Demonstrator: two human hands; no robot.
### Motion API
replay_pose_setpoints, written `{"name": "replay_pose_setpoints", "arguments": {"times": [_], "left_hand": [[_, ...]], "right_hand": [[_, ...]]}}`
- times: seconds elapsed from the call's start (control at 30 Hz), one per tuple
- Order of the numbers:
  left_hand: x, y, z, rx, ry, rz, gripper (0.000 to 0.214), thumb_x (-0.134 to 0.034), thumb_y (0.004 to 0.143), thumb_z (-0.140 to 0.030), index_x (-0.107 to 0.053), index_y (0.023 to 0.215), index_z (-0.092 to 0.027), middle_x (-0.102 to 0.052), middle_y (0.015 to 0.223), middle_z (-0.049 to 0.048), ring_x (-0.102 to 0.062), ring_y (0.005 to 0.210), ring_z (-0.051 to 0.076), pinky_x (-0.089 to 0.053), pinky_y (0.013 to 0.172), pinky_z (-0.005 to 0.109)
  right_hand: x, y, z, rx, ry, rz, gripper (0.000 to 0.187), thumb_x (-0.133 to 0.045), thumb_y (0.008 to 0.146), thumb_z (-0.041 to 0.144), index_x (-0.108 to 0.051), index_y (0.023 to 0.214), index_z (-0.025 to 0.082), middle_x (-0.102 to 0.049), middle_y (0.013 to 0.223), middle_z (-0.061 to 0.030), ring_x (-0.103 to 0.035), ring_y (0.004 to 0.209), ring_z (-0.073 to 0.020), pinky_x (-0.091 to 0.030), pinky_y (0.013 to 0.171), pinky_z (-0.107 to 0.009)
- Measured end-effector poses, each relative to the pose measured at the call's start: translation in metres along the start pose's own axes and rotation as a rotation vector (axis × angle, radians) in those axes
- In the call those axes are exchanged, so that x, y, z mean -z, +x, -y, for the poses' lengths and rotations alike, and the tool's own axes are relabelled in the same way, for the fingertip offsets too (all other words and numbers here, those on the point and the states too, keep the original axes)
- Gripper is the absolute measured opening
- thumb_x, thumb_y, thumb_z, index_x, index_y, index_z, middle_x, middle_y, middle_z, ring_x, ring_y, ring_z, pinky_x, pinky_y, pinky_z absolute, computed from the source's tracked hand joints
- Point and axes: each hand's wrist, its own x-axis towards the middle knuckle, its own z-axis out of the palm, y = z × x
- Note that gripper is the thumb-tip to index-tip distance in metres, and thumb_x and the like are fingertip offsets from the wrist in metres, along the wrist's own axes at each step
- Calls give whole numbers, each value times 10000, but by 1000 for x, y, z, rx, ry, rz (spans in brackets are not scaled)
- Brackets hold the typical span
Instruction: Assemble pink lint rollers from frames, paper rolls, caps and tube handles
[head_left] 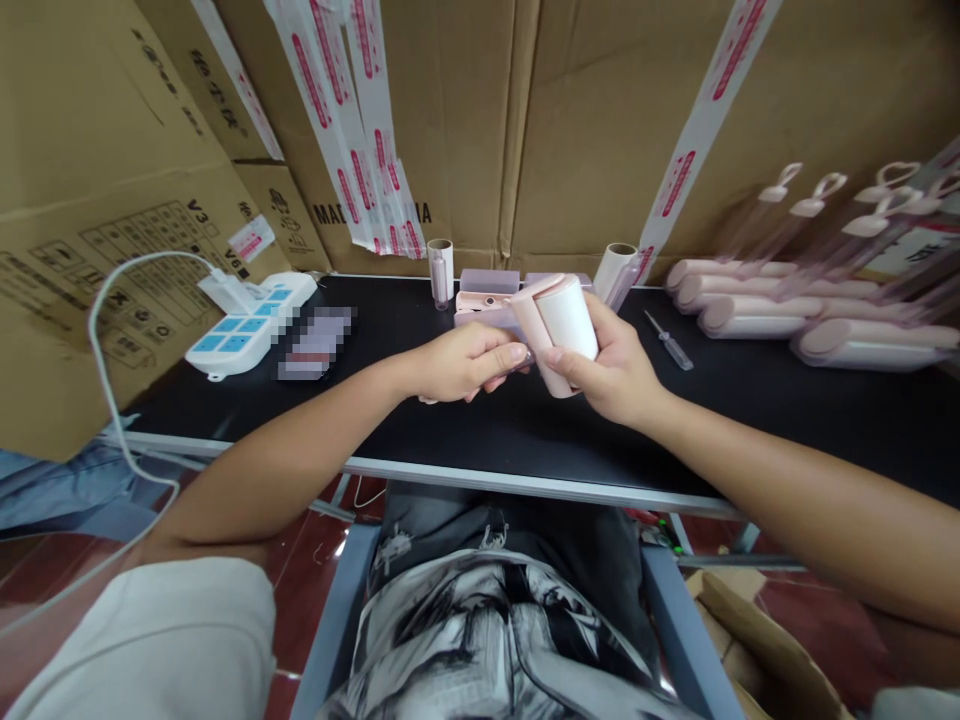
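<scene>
My right hand (619, 365) is wrapped round a lint roller (568, 325), a pale pink curved cover with a white roll inside, tilted above the table. Close on its left, my left hand (469, 362) is closed, thumb on top, round what seems to be the roller's handle; the fingers hide most of it. Behind the hands lies an opened pink and lilac case (480, 300). White roll tubes with clear lilac pieces stand on either side, a left tube (441, 275) and a right tube (616, 270).
A small screwdriver (669, 342) lies right of my hand. Several pink lint rollers (757, 315) with heart-loop handles are stacked at the right. A white power strip (251, 325) with a cable and a blurred flat object (315, 342) are at the left. Cardboard boxes (450, 130) wall the back.
</scene>
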Motion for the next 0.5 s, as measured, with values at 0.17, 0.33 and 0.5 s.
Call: {"name": "replay_pose_setpoints", "arguments": {"times": [0.17,0.33,0.5], "left_hand": [[12,1,-2,-71,-5,-87,582,-598,995,-700,-642,835,-143,-595,624,-13,-528,434,64,-405,417,177],[32,-1,-9,-84,-254,-470,468,-568,1045,-607,-656,933,-161,-596,617,-31,-526,395,71,-360,382,182],[40,1,-3,-86,-335,-542,413,-528,1067,-531,-667,944,-163,-622,614,-26,-545,369,82,-341,354,188]], "right_hand": [[6,13,-15,21,130,96,819,-476,956,872,-604,1502,275,-720,1390,-104,-699,1220,-356,-579,1049,-539],[16,29,-45,104,-43,121,686,-447,1032,775,-631,1485,294,-711,1447,-119,-678,1323,-358,-529,1131,-602],[2,30,-58,288,-399,365,560,-567,1062,503,-598,1550,229,-564,1637,-190,-516,1534,-374,-388,1259,-649]]}}
